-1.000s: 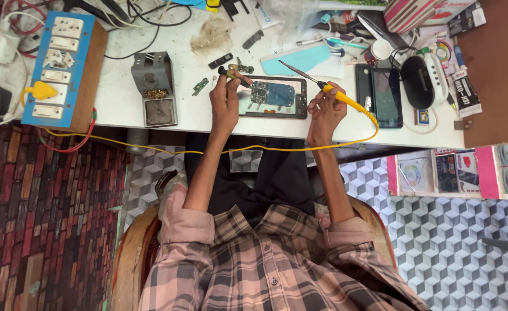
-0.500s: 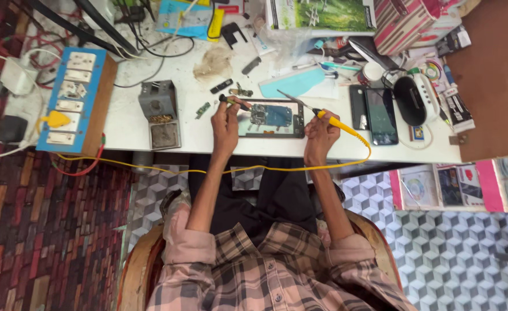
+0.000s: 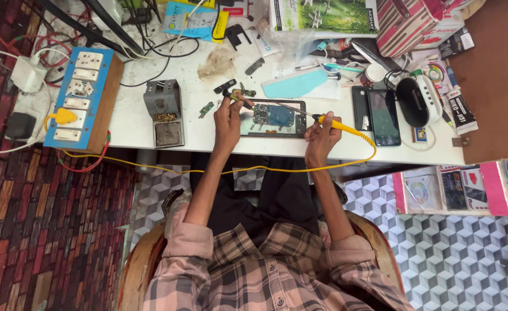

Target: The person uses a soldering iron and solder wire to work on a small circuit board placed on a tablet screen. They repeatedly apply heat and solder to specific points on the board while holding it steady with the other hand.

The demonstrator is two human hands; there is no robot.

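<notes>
An opened phone (image 3: 274, 117) with its circuit board showing lies on the white table (image 3: 208, 135) in front of me. My right hand (image 3: 321, 138) grips a yellow-handled soldering iron (image 3: 337, 124); its long tip reaches left across the phone towards my left hand. My left hand (image 3: 228, 118) rests at the phone's left edge and pinches a small part or tool that is too small to make out. The iron's yellow cord (image 3: 254, 169) hangs below the table edge and runs left to the switchboard.
A blue switchboard with sockets (image 3: 80, 98) sits at the table's left end. A grey metal soldering stand (image 3: 164, 112) is left of my hand. A dark phone (image 3: 383, 117), a black oval device (image 3: 415, 102), boxes and cables crowd the back and right.
The view has shifted, so the table now sits lower in frame. The soldering iron's tip has swung lower and further left across the phone, towards my left hand.
</notes>
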